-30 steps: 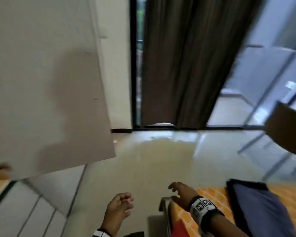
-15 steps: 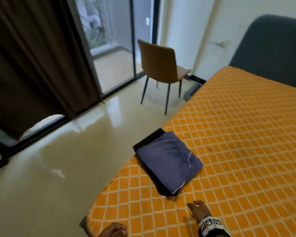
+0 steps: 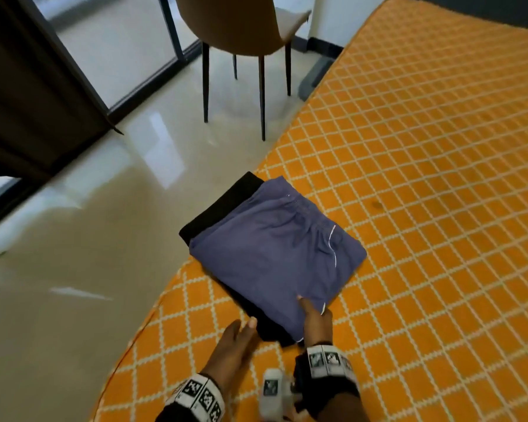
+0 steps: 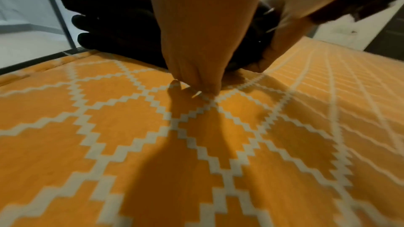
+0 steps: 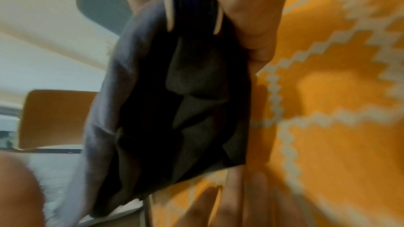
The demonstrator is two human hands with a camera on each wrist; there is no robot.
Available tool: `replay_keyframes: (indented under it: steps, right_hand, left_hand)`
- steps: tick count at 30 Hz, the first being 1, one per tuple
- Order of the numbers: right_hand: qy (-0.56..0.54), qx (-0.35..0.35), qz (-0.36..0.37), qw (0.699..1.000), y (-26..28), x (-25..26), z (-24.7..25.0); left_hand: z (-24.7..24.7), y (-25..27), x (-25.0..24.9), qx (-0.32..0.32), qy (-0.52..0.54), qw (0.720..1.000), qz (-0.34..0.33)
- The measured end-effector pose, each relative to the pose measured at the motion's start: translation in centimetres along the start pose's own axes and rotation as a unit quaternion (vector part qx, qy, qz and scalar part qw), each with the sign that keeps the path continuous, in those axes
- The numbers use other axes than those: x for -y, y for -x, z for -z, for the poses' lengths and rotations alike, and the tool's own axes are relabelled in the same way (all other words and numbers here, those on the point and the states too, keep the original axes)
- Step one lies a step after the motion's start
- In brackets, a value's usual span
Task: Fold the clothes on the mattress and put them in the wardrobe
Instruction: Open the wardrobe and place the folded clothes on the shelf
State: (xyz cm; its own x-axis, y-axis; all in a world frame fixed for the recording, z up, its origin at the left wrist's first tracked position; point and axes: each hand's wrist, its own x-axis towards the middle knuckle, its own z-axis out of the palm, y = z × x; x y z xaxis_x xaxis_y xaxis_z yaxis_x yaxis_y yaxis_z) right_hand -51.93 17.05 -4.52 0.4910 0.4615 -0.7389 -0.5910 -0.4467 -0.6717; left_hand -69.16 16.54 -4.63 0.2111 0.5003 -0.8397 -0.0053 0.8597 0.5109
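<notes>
A folded stack lies near the left edge of the orange diamond-patterned mattress (image 3: pixel 424 178): blue shorts (image 3: pixel 275 251) on top of a black garment (image 3: pixel 223 205). My right hand (image 3: pixel 314 315) grips the stack's near corner, thumb on the blue shorts and fingers tucked beneath. In the right wrist view the stack (image 5: pixel 174 92) is pinched at its edge. My left hand (image 3: pixel 241 327) is flat with straight fingers, its tips at the black garment's near edge. In the left wrist view those fingertips (image 4: pixel 196 82) press on the mattress (image 4: pixel 109 144) in front of the black garment (image 4: pixel 109 23).
A tan chair (image 3: pixel 241 25) with dark legs stands on the glossy floor (image 3: pixel 89 239) beside the mattress. Behind it are a glass sliding door (image 3: pixel 110 47) and a dark curtain (image 3: pixel 28 95). A dark headboard (image 3: pixel 485 7) runs along the far end.
The view swung from the curtain and floor down onto the mattress. Both hands moved forward to the folded stack; the right hand took hold of its near corner.
</notes>
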Motion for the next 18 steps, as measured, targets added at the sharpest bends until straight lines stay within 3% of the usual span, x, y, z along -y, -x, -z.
replay_keyframes:
  steps: [2, 3, 4, 5, 6, 7, 8, 9, 10, 11, 12, 13, 14, 16, 18]
  right_hand:
    - [0.002, 0.051, 0.008, 0.999, 1.6, -2.3, -0.4]
    - [0.002, 0.098, -0.024, 0.995, 2.8, -2.9, -0.4]
    - [-0.041, 0.153, -0.096, 0.983, 3.6, -4.3, 0.1]
    - [-0.164, 0.215, -0.235, 0.934, 3.8, -4.7, 0.3]
    - [-0.214, 0.239, -0.321, 0.891, 3.5, -3.8, 1.2]
    - [-0.142, 0.262, -0.311, 0.902, 0.9, -4.5, 3.0]
    - [-0.171, 0.319, -0.272, 0.891, -2.0, -5.2, 4.9]
    - [-0.202, 0.395, -0.269, 0.855, -4.1, -4.7, 7.1]
    - [-0.134, 0.251, -0.146, 0.947, -5.0, -5.1, 8.6]
    - [-0.105, 0.177, -0.010, 0.979, -4.4, -3.5, 8.7]
    - [-0.119, 0.143, 0.000, 0.983, -2.4, -0.1, 7.6]
    - [-0.088, 0.091, -0.040, 0.991, -0.9, 3.0, 6.3]
    - [-0.170, 0.160, -0.083, 0.969, -1.2, 2.6, 5.4]
    - [-0.099, 0.148, -0.075, 0.981, -2.8, 5.2, 5.3]
    - [0.053, 0.185, -0.062, 0.979, -5.4, 6.3, 4.8]
  left_hand:
    - [-0.3, 0.8, -1.4, 0.018, 0.106, 0.994, -0.031]
    - [-0.4, 1.4, -2.2, 0.014, 0.143, 0.988, -0.047]
    - [0.1, 1.5, -2.6, -0.016, 0.154, 0.986, -0.063]
    - [0.7, 1.7, -3.1, -0.046, 0.165, 0.982, -0.078]
    - [1.5, 1.8, -3.4, -0.075, 0.169, 0.979, -0.082]
    - [2.3, 1.7, -3.5, -0.097, 0.175, 0.977, -0.079]
    - [3.1, 1.5, -3.5, -0.121, 0.172, 0.976, -0.064]
    - [3.6, 1.4, -3.6, -0.135, 0.170, 0.975, -0.049]
    - [4.1, 1.3, -3.7, -0.135, 0.173, 0.975, -0.032]
    - [4.3, 1.2, -3.9, -0.116, 0.176, 0.978, -0.003]
    - [4.7, 0.8, -3.9, -0.094, 0.170, 0.980, 0.032]
    - [4.8, 0.7, -4.0, -0.064, 0.166, 0.982, 0.064]
    - [4.9, 0.5, -4.0, -0.042, 0.170, 0.981, 0.078]
    - [5.2, 0.1, -4.2, -0.016, 0.176, 0.981, 0.076]
    - [5.3, 0.0, -4.7, -0.011, 0.158, 0.986, 0.057]
